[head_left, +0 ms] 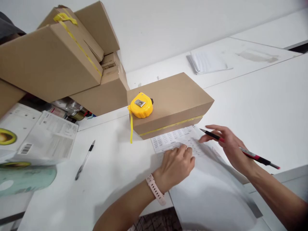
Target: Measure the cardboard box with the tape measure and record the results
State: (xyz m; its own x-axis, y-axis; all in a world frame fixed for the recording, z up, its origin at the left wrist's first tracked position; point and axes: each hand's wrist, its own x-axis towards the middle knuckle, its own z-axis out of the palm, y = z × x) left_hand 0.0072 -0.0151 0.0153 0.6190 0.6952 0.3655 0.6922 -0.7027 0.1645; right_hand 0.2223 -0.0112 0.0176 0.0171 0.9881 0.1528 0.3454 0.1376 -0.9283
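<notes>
A red-and-black pen (255,156) is grasped in the right hand (233,146); the printed sheet (166,140) is partly covered by the left hand (176,164) (its grip cannot be determined).

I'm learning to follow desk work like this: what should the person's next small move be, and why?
Probably bring the right hand in so the tip of the black-and-red pen meets the printed sheet. That hand holds the pen with its tip near the sheet's upper right, and the left hand lies over the sheet, where it could steady it.
</notes>
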